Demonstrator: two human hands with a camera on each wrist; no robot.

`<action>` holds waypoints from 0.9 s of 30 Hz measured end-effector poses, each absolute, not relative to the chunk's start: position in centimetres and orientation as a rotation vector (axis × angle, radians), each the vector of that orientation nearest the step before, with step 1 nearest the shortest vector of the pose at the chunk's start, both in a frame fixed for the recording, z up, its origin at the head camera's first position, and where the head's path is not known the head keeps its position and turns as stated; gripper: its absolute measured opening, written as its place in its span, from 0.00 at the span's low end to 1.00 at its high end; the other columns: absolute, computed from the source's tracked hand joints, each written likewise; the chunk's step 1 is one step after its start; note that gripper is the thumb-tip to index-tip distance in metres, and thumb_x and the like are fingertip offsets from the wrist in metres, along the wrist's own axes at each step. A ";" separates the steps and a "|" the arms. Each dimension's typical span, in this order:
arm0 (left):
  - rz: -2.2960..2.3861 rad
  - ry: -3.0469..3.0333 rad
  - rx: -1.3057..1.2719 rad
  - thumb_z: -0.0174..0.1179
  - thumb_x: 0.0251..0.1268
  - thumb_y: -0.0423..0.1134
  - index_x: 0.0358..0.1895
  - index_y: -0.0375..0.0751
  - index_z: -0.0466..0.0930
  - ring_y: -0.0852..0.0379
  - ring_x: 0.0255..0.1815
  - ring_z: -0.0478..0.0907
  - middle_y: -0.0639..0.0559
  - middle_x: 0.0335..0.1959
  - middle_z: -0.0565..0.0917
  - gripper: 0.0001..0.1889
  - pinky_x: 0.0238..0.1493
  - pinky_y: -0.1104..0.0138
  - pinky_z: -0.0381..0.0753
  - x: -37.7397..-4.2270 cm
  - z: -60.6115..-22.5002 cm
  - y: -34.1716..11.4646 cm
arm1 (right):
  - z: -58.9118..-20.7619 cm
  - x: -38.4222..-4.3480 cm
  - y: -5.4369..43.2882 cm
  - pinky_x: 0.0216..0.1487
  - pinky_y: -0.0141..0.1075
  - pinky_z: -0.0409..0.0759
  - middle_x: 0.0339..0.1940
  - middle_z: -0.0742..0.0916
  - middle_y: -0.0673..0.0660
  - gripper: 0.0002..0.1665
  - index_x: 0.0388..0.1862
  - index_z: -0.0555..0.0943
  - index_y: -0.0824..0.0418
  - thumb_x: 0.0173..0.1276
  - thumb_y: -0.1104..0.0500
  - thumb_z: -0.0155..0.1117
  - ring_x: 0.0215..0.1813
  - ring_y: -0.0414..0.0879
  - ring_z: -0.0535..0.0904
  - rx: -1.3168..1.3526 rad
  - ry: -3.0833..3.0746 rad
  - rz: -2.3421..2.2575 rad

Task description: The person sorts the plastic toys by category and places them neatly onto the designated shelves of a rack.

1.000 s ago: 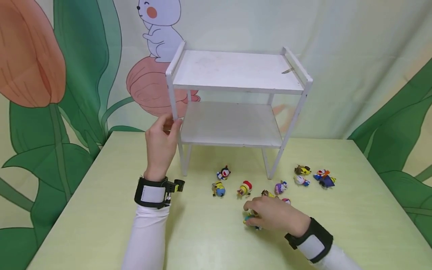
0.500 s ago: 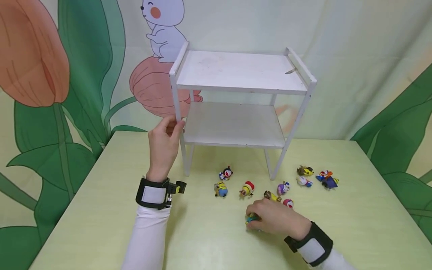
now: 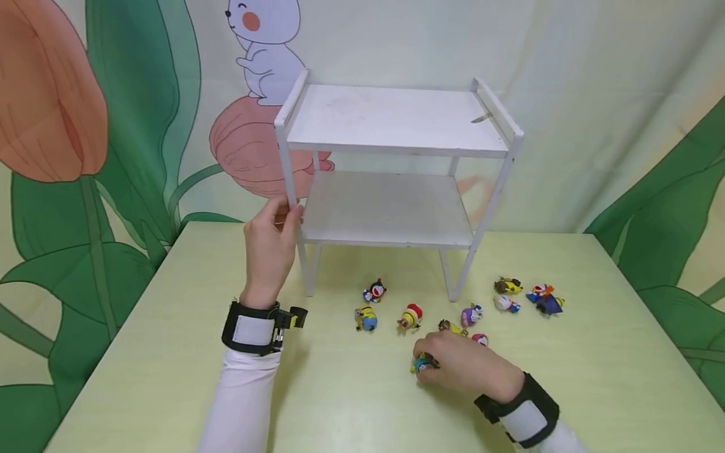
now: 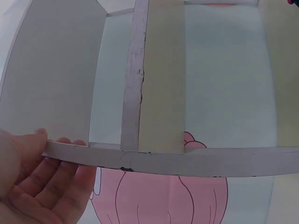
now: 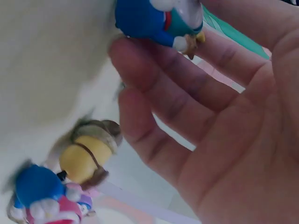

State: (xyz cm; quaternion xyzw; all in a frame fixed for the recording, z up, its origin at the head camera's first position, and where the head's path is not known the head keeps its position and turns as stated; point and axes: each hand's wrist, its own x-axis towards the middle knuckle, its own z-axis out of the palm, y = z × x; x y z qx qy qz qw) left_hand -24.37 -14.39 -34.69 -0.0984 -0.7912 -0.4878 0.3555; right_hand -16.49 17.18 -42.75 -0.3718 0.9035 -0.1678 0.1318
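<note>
My left hand (image 3: pixel 269 251) grips the left front post (image 3: pixel 287 170) of a white two-tier shelf (image 3: pixel 391 119). In the left wrist view the thumb lies on one side of that post and the fingers curl behind it. Low over the table, my right hand (image 3: pixel 469 365) pinches a small blue cartoon-cat figurine (image 5: pixel 149 21) between thumb and fingers; the hand partly covers it in the head view. Just beyond the right hand lie a yellow figurine with brown parts (image 5: pixel 83 158) and a blue-and-pink figurine (image 5: pixel 39 186).
Several more figurines lie in front of the shelf, among them a black-and-white one (image 3: pixel 374 291), a yellow-and-blue one (image 3: pixel 367 318) and a red-capped one (image 3: pixel 410 316). A small cluster with a dark-caped figurine (image 3: pixel 549 305) lies at right on the pale table (image 3: pixel 340 402).
The right fingers have closed around the blue figurine, which looks turned from how it lay. The left hand stays on the post. The head view sways slightly.
</note>
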 end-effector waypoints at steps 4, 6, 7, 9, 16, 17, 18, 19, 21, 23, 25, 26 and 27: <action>-1.239 -2.053 -0.256 0.60 0.70 0.35 0.47 0.31 0.81 0.50 0.34 0.82 0.42 0.34 0.84 0.10 0.42 0.57 0.84 -24.3 -34.8 -14.3 | -42.0 -16.6 17.6 0.36 0.33 0.77 0.34 0.81 0.45 0.10 0.41 0.82 0.56 0.64 0.55 0.71 0.35 0.39 0.75 -1.076 2.680 -0.501; -1.231 -2.057 -0.252 0.60 0.70 0.35 0.47 0.31 0.81 0.50 0.34 0.81 0.42 0.34 0.84 0.10 0.42 0.57 0.84 -24.2 -34.8 -14.2 | -41.5 -16.6 17.7 0.37 0.34 0.78 0.36 0.82 0.47 0.13 0.45 0.83 0.58 0.64 0.55 0.71 0.36 0.39 0.76 -1.084 2.713 -0.518; -1.229 -2.057 -0.249 0.60 0.70 0.35 0.47 0.31 0.81 0.50 0.34 0.81 0.42 0.34 0.84 0.10 0.42 0.57 0.84 -24.2 -34.8 -14.2 | -41.2 -16.7 17.8 0.37 0.34 0.78 0.38 0.83 0.47 0.14 0.46 0.83 0.59 0.64 0.56 0.71 0.37 0.39 0.77 -1.093 2.728 -0.534; -1.221 -2.056 -0.244 0.60 0.69 0.34 0.47 0.31 0.81 0.50 0.33 0.81 0.41 0.34 0.84 0.10 0.41 0.56 0.84 -24.2 -34.7 -14.2 | -40.5 -16.8 17.9 0.37 0.34 0.79 0.39 0.83 0.48 0.15 0.48 0.83 0.60 0.64 0.56 0.71 0.36 0.39 0.77 -1.111 2.757 -0.576; -1.193 -2.073 -0.258 0.60 0.70 0.33 0.46 0.29 0.80 0.48 0.34 0.82 0.40 0.34 0.84 0.09 0.41 0.55 0.84 -24.1 -34.6 -14.1 | -38.2 -17.4 18.2 0.31 0.30 0.77 0.39 0.83 0.48 0.18 0.50 0.82 0.61 0.64 0.57 0.72 0.28 0.35 0.73 -1.090 2.835 -0.715; -1.189 -2.076 -0.259 0.59 0.70 0.32 0.46 0.29 0.80 0.48 0.34 0.82 0.40 0.34 0.84 0.09 0.41 0.55 0.84 -24.0 -34.6 -14.1 | -37.9 -17.4 18.2 0.32 0.29 0.77 0.40 0.84 0.49 0.18 0.51 0.82 0.62 0.64 0.57 0.72 0.28 0.35 0.74 -1.094 2.844 -0.726; -1.184 -2.080 -0.260 0.59 0.69 0.32 0.46 0.29 0.79 0.48 0.35 0.82 0.40 0.34 0.84 0.09 0.41 0.55 0.84 -24.0 -34.6 -14.1 | -37.6 -17.5 18.2 0.31 0.29 0.77 0.41 0.84 0.50 0.18 0.51 0.82 0.62 0.64 0.56 0.72 0.28 0.34 0.74 -1.096 2.856 -0.735; -1.180 -2.083 -0.259 0.59 0.69 0.32 0.46 0.29 0.79 0.47 0.35 0.82 0.40 0.34 0.84 0.09 0.41 0.55 0.84 -23.9 -34.6 -14.1 | -37.4 -17.6 18.2 0.31 0.29 0.77 0.41 0.85 0.50 0.18 0.51 0.82 0.62 0.64 0.56 0.71 0.29 0.34 0.74 -1.099 2.868 -0.744; -1.171 -2.085 -0.261 0.59 0.69 0.31 0.46 0.29 0.79 0.47 0.35 0.82 0.39 0.34 0.84 0.08 0.41 0.55 0.84 -23.9 -34.6 -14.0 | -37.0 -17.7 18.0 0.30 0.29 0.77 0.41 0.85 0.51 0.18 0.51 0.82 0.61 0.64 0.56 0.71 0.28 0.34 0.74 -1.103 2.897 -0.763; -1.163 -2.087 -0.263 0.59 0.70 0.31 0.46 0.29 0.79 0.47 0.35 0.82 0.39 0.35 0.84 0.08 0.41 0.55 0.84 -23.9 -34.6 -14.0 | -36.6 -17.9 17.9 0.29 0.30 0.76 0.40 0.84 0.50 0.17 0.50 0.83 0.61 0.64 0.56 0.71 0.28 0.35 0.73 -1.101 2.924 -0.790; -1.159 -2.086 -0.266 0.59 0.70 0.30 0.46 0.29 0.79 0.46 0.35 0.82 0.39 0.35 0.84 0.08 0.41 0.55 0.84 -23.9 -34.5 -14.0 | -36.2 -18.1 17.8 0.28 0.31 0.75 0.37 0.83 0.48 0.17 0.50 0.83 0.60 0.64 0.56 0.71 0.28 0.36 0.72 -1.092 2.945 -0.827; -1.160 -2.085 -0.268 0.59 0.70 0.30 0.46 0.28 0.79 0.46 0.35 0.82 0.39 0.35 0.83 0.08 0.41 0.55 0.84 -23.9 -34.5 -13.9 | -36.0 -18.2 17.8 0.27 0.31 0.75 0.35 0.83 0.47 0.17 0.50 0.83 0.59 0.64 0.56 0.71 0.27 0.37 0.72 -1.093 2.954 -0.846; -1.159 -2.084 -0.269 0.59 0.70 0.30 0.46 0.28 0.79 0.46 0.35 0.81 0.39 0.35 0.83 0.08 0.41 0.55 0.84 -23.9 -34.5 -13.9 | -35.8 -18.3 17.7 0.27 0.31 0.75 0.34 0.82 0.46 0.17 0.50 0.83 0.59 0.64 0.56 0.72 0.27 0.37 0.72 -1.097 2.962 -0.866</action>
